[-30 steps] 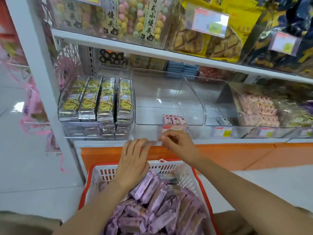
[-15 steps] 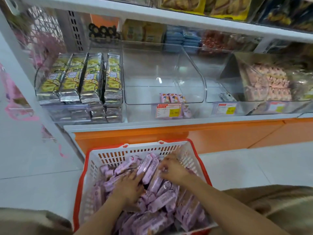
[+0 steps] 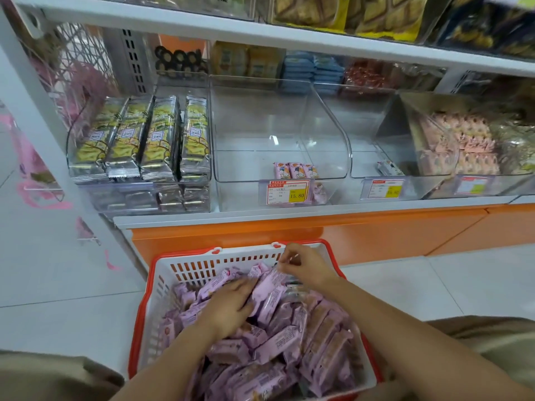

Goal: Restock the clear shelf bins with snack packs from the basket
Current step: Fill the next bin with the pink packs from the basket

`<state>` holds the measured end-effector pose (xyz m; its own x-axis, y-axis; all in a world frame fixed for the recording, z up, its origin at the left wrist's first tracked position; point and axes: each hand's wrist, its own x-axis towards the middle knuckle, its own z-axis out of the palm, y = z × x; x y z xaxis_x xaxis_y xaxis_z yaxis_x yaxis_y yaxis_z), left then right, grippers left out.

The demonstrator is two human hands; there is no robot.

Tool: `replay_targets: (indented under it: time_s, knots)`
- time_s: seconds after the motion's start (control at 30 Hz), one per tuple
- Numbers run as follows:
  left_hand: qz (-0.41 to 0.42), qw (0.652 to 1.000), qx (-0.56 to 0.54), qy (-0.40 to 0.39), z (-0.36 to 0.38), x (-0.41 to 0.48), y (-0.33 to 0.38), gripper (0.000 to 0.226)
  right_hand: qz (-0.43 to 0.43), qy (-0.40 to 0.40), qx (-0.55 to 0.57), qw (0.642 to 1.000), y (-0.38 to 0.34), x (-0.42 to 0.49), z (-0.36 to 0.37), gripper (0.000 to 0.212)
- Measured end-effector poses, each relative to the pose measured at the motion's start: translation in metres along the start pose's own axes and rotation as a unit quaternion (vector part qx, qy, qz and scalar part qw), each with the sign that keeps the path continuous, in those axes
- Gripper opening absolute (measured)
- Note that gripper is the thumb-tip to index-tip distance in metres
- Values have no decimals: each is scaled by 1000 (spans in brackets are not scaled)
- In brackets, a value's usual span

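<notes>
left hand point(image 3: 228, 309) fingers lie loose on glossy purple packs point(image 3: 289, 338); right hand point(image 3: 307, 266) fingers pinch one crinkly pack point(image 3: 271, 281).

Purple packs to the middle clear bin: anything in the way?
Nothing visible between the purple packs in the basket and the middle bin. Its top is open; a few pink packs lie front right, a price tag on its front lip.

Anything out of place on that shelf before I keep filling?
One pink pack sits low behind the price tag, below the three packs lined up in the middle bin, as if it slipped down. A lone pack lies tilted in the next bin.
</notes>
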<state>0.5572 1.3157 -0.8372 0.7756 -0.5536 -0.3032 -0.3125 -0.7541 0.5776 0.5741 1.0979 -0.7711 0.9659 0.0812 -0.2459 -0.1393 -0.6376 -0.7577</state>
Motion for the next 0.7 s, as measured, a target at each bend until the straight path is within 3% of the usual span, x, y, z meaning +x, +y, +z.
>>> replay_targets:
  time_s: [0.1, 0.2, 0.3, 0.4, 0.47, 0.6, 0.7]
  knots:
    - [15, 980, -193, 53, -15, 4, 18, 59, -41, 16, 65, 997, -21, 1, -16, 11]
    - [32, 952, -282, 112, -32, 5, 37, 44, -75, 26, 114, 990, -38, 1, -26, 13]
    - [44, 905, -397, 148, -48, 3, 52, 19, -88, 17, 188, 978, -52, -3, -34, 39]
    - [45, 860, -478, 173, -63, -4, 67, 13, -103, -1, 141, 985, -58, -14, -38, 51]
    - [61, 847, -501, 168, -70, -8, 72, 13, -124, -16, 118, 985, -61, -23, -36, 47]
    - [86, 859, -479, 159, -77, -15, 76, 19, -159, -1, 90, 983, -72, -38, -38, 39]
    - [93, 884, -394, 232, -86, -18, 76, 25, -180, 26, 87, 979, -85, -48, -48, 32]
